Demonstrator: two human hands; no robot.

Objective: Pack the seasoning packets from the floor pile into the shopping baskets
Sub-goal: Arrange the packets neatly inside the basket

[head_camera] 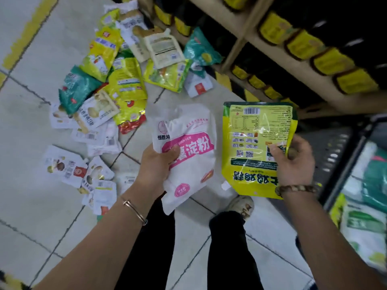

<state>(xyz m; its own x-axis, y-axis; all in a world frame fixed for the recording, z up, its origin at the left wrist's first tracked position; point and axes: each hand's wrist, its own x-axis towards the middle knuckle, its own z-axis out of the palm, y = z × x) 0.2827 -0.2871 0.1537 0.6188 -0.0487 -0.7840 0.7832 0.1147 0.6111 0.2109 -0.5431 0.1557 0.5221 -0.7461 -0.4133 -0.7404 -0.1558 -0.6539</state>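
Note:
My left hand [157, 164] grips a white packet with a pink label [188, 151], held above the floor at the centre. My right hand [293, 162] pinches the right edge of a yellow and green packet [255, 147], its printed back facing me. A pile of seasoning packets [109, 86], yellow, green and white, lies spread over the tiled floor at the upper left. A dark shopping basket [351, 155] stands at the right edge, with packets [368, 206] inside it.
A wooden shelf [293, 59] with rows of yellow-labelled jars runs along the upper right. Several white packets [83, 172] lie on the floor left of my arm. My legs and one shoe [240, 206] are below the held packets.

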